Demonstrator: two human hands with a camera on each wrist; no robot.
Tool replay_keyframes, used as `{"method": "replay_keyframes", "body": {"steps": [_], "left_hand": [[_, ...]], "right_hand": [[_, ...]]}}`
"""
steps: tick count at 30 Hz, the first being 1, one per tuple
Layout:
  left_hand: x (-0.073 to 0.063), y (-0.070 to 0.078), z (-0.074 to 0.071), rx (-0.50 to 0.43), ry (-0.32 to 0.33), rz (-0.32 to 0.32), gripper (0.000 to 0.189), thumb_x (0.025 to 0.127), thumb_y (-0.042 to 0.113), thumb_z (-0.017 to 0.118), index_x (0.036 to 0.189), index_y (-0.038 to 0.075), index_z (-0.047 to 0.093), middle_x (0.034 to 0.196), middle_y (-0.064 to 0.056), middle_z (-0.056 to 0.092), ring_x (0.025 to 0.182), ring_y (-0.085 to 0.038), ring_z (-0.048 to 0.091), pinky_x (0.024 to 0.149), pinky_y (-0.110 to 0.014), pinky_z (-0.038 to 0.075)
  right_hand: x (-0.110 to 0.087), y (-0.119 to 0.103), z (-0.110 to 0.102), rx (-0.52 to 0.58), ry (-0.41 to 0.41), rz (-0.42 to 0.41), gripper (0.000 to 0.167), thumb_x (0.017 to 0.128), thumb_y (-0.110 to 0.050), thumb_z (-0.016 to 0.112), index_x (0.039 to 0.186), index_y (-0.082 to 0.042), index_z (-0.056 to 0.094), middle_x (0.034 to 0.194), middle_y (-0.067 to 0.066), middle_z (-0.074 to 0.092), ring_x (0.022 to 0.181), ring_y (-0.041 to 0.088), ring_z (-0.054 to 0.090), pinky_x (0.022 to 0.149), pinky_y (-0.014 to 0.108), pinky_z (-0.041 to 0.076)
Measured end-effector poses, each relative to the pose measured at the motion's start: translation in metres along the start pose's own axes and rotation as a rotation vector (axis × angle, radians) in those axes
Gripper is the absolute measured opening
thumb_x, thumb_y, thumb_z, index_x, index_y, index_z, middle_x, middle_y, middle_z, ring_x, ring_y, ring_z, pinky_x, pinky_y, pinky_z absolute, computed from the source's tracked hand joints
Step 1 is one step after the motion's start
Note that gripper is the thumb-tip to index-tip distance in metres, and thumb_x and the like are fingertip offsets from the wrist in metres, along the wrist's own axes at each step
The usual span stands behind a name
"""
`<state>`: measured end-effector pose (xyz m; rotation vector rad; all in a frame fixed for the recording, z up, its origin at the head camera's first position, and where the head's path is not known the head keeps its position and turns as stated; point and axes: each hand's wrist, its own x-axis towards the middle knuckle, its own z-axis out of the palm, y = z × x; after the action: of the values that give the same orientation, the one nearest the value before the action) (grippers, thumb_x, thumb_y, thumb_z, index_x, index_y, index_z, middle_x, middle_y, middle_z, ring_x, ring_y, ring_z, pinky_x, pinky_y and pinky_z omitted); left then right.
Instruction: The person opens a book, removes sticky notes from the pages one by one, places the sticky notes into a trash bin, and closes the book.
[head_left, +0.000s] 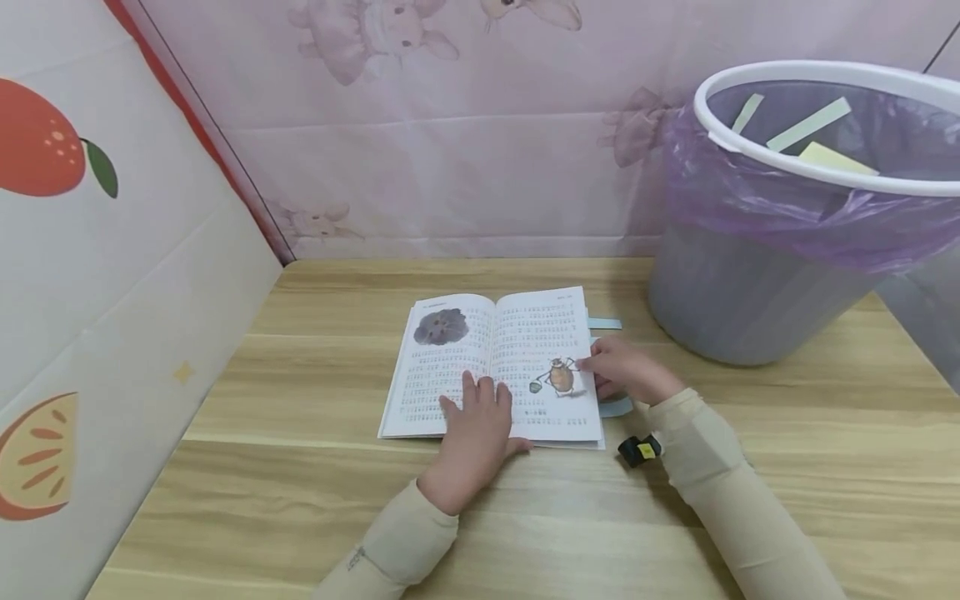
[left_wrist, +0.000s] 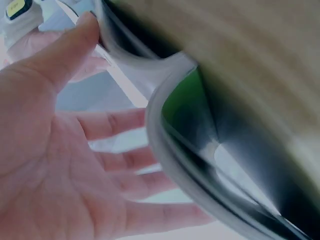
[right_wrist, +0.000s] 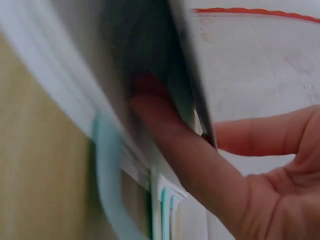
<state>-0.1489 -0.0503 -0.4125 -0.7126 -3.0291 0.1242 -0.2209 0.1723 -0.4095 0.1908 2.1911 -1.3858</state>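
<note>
An open book (head_left: 431, 400) with printed text lies on the wooden table, a dark picture on its left page and a beetle drawing on its right. My left hand (head_left: 480, 421) rests with spread fingers across the lower middle of the pages; the left wrist view shows its thumb (left_wrist: 75, 47) by the book's curved lower edge. At the right margin my right hand (head_left: 628, 369) pinches the page edge, thumb on top and fingers (right_wrist: 185, 150) underneath. Light blue paper strips (head_left: 604, 323) stick out of the book's right side, partly hidden by this hand.
A grey bin (head_left: 720, 292) with a purple bag and white rim stands at the back right, with pale paper strips (head_left: 810, 125) inside. A small black device (head_left: 639, 451) with a yellow label sits by my right wrist. Printed cloth walls border the table (head_left: 300, 367) behind and left.
</note>
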Motion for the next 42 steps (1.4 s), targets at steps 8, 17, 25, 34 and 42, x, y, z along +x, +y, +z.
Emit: {"method": "replay_keyframes", "body": {"steps": [8, 17, 25, 34, 42], "left_hand": [[-0.006, 0.003, -0.008, -0.006, 0.02, 0.078, 0.059, 0.087, 0.041, 0.067, 0.126, -0.002, 0.055, 0.113, -0.021, 0.062, 0.12, -0.038, 0.053, 0.089, -0.06, 0.046], [-0.015, -0.001, -0.015, -0.19, 0.099, 0.005, 0.046, 0.089, 0.005, 0.061, 0.127, -0.01, 0.04, 0.086, -0.023, 0.064, 0.081, -0.034, 0.067, 0.067, -0.044, 0.055], [-0.019, -0.018, -0.016, -0.355, 0.455, -0.159, 0.022, 0.085, 0.005, 0.063, 0.1, -0.002, 0.048, 0.059, -0.012, 0.055, 0.044, -0.032, 0.055, 0.038, -0.042, 0.041], [-0.025, -0.057, -0.023, -0.36, 0.573, -0.338, 0.048, 0.08, 0.008, 0.074, 0.12, -0.003, 0.051, 0.091, -0.025, 0.063, 0.065, -0.041, 0.059, 0.05, -0.051, 0.046], [-0.019, -0.058, -0.014, -0.226, 0.114, -0.158, 0.05, 0.087, 0.006, 0.065, 0.131, -0.012, 0.049, 0.142, -0.04, 0.031, 0.134, -0.052, 0.03, 0.107, -0.057, 0.032]], "right_hand": [[-0.009, 0.003, -0.008, 0.122, -0.167, -0.088, 0.029, 0.104, -0.022, 0.038, 0.112, 0.005, 0.042, 0.105, 0.021, 0.058, 0.091, 0.024, 0.062, 0.08, 0.037, 0.054], [-0.026, -0.005, -0.017, -0.243, -0.318, -0.186, 0.07, 0.098, -0.058, 0.036, 0.135, 0.001, 0.045, 0.12, 0.013, 0.063, 0.115, 0.028, 0.058, 0.103, 0.049, 0.039], [-0.044, -0.017, 0.001, -0.552, -0.322, -0.27, 0.043, 0.097, -0.042, 0.053, 0.108, -0.002, 0.062, 0.103, 0.005, 0.06, 0.094, 0.018, 0.054, 0.083, 0.036, 0.046], [-0.049, -0.022, 0.011, -0.65, -0.28, -0.272, 0.038, 0.096, -0.038, 0.057, 0.071, -0.014, 0.041, 0.068, -0.003, 0.034, 0.062, 0.011, 0.034, 0.061, 0.026, 0.032], [-0.047, -0.02, 0.016, -0.653, -0.228, -0.276, 0.04, 0.096, -0.033, 0.058, 0.066, -0.014, 0.039, 0.064, -0.004, 0.032, 0.058, 0.01, 0.03, 0.056, 0.024, 0.03]]}}
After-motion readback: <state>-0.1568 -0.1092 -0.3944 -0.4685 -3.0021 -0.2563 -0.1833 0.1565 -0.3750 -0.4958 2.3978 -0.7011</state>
